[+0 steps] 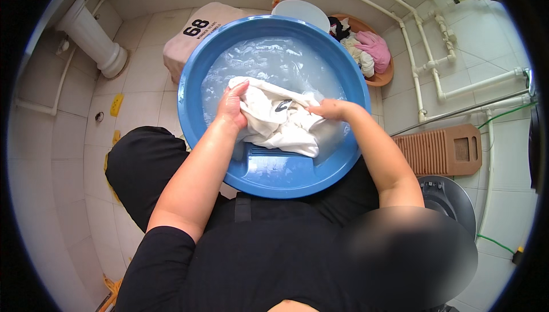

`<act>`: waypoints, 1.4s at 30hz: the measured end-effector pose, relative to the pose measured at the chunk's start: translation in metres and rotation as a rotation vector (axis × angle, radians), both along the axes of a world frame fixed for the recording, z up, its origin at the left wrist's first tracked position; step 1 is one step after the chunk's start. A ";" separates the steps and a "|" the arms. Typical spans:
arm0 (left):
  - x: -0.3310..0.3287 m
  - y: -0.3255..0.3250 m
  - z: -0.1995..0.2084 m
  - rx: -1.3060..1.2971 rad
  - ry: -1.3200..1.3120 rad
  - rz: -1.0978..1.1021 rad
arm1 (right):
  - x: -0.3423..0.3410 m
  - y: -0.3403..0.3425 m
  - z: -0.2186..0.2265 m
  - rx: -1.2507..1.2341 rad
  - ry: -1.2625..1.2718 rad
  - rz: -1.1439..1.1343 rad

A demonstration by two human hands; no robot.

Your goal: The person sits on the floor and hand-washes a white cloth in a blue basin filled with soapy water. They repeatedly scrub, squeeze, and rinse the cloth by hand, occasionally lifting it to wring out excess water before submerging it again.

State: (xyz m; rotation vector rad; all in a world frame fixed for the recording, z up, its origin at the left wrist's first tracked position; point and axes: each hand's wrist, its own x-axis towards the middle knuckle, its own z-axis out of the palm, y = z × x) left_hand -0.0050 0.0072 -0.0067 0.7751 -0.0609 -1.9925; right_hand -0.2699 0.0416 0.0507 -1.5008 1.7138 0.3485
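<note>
White garment [294, 124] bunched near the middle of the blue basin [190, 98], cloudy water [274, 55] around it. Left hand [233, 106] clamped on its 9 o'clock edge, right hand [331, 109] gripping at 3. Brown tub [386, 79] beyond, 2 o'clock.

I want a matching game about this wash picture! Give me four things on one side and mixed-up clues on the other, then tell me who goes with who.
Things
1. big tub
2. white garment
3. pink cloth
4. loose washboard

Clues
A. heaped with other clothes in the orange-brown bowl
B. brown and ridged, outside the tub on the right
C. held by the left hand and right hand
D. blue, with cloudy water inside

Pairs: 1-D, 2-C, 3-A, 4-B
</note>
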 end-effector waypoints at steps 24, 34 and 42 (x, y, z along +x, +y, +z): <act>0.006 -0.007 -0.007 -0.077 0.119 -0.305 | 0.145 0.023 0.008 -0.962 -0.843 -0.028; -0.024 0.030 0.027 -0.109 -0.237 -0.227 | 0.135 -0.001 -0.002 -0.920 -0.352 -0.576; -0.014 0.021 0.023 -0.045 -0.198 -0.223 | 0.149 0.025 0.000 -1.130 -0.436 -0.089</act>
